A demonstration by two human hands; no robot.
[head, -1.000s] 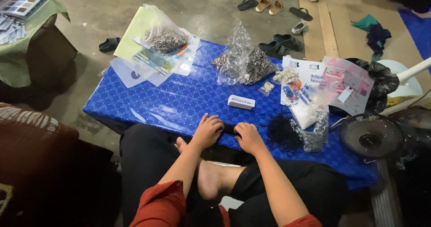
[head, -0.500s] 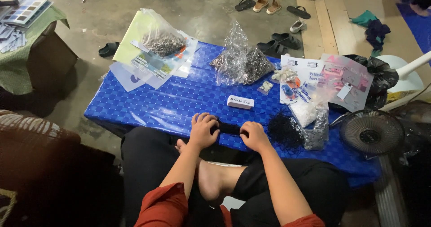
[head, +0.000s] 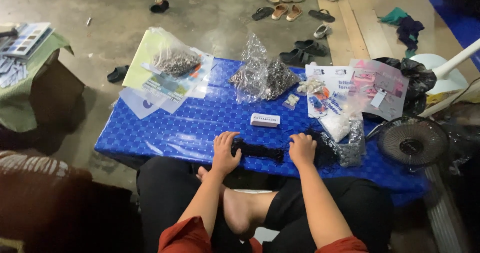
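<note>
A person sits with legs crossed at a low table [head: 165, 133] with a shiny blue cover. Both hands lie at the near edge of the table. The left hand [head: 226, 153] is curled over the left end of a dark, stringy strip [head: 260, 152], and its fingers press down on it. The right hand [head: 302, 149] is curled over the right end of the same strip. Both hands look closed on the strip, which stretches flat between them on the blue cover.

Just right of the right hand is a fuzzy black pile [head: 325, 150], and it seems to join the strip. Next to that pile is a clear bag of small grey bits [head: 350, 145], slumped on the table.

A small white box [head: 265, 120] lies a little farther away, between the 2 hands and apart from them. Behind it, at the far side, a crinkly clear bag [head: 262, 78] holds many tiny dark pieces. At the far left, another clear bag with dark pieces [head: 172, 60] sits on top of some paper sheets [head: 150, 90]. At the far right are printed packets [head: 350, 88] and a few small white beads [head: 310, 86].

A round fan [head: 412, 143] stands at the right of the table. Shoes and sandals [head: 295, 13] lie on the grey floor far away. One bare foot [head: 237, 210] shows below the table edge, between the arms.
</note>
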